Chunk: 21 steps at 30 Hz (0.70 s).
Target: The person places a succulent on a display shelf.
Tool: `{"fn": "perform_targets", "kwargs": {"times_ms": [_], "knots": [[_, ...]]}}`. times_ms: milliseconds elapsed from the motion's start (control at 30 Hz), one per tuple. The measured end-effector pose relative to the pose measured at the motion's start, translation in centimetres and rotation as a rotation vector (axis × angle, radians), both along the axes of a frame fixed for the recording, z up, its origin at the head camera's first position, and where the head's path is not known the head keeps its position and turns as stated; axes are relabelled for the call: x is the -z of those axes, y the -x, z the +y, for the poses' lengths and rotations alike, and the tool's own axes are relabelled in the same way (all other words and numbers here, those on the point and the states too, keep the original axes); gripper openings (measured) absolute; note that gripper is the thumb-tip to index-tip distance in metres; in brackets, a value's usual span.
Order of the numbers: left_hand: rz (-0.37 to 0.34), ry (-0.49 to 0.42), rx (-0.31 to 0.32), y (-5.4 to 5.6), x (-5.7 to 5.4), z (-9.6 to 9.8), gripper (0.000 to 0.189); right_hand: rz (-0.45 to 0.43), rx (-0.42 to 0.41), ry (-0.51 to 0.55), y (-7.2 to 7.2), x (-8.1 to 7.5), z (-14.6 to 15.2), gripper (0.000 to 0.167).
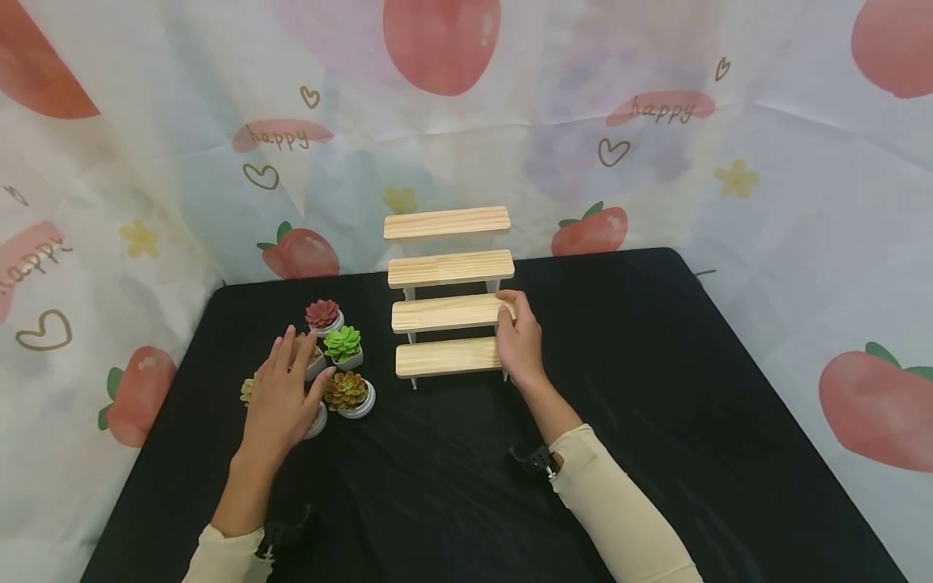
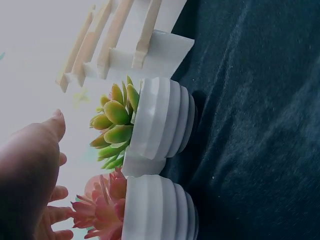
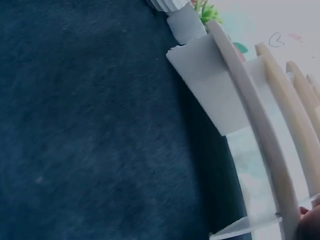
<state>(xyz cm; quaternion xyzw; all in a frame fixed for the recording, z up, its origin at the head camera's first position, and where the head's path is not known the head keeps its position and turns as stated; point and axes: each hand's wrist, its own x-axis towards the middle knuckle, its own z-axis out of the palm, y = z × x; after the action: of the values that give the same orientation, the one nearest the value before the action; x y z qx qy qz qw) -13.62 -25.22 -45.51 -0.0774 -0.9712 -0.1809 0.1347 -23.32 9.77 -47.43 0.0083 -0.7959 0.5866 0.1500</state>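
A four-tier wooden display stand [image 1: 448, 313] with pale boards and white side supports stands upright near the table's back. My right hand [image 1: 521, 340] grips its right end, thumb and fingers around the end of the second-lowest board. Over a cluster of small potted succulents at the left, my left hand [image 1: 280, 397] is held with its fingers extended and partly hides several of them. Around it show a red succulent [image 1: 322, 313], a bright green succulent [image 1: 342, 343] and a brown-green succulent [image 1: 346, 391]. In the left wrist view, the fingers lie beside a reddish succulent [image 2: 102, 207].
A black cloth [image 1: 452, 486] covers the table. Behind and beside it hang white curtains [image 1: 539, 178] printed with fruit, hearts and the word "happy". The stand's left end is a short way from the succulents. Dark straps [image 1: 535, 459] circle both wrists.
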Motion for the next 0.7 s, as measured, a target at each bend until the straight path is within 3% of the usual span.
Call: {"fn": "perform_targets", "kwargs": {"times_ms": [167,400,700], "knots": [[0.008,0.002,0.032,1.0,-0.3,-0.4,0.065,0.041,-0.006,-0.016,0.0,0.3,0.0,0.031],[0.003,-0.055,-0.005,2.9,-0.8,-1.5,0.066,0.054,-0.023,-0.036,0.1,0.5,0.3,0.032],[-0.094,-0.162,-0.021,5.2,-1.2,-3.0,0.070,0.089,-0.024,-0.083,0.2,0.8,0.4,0.032]]}}
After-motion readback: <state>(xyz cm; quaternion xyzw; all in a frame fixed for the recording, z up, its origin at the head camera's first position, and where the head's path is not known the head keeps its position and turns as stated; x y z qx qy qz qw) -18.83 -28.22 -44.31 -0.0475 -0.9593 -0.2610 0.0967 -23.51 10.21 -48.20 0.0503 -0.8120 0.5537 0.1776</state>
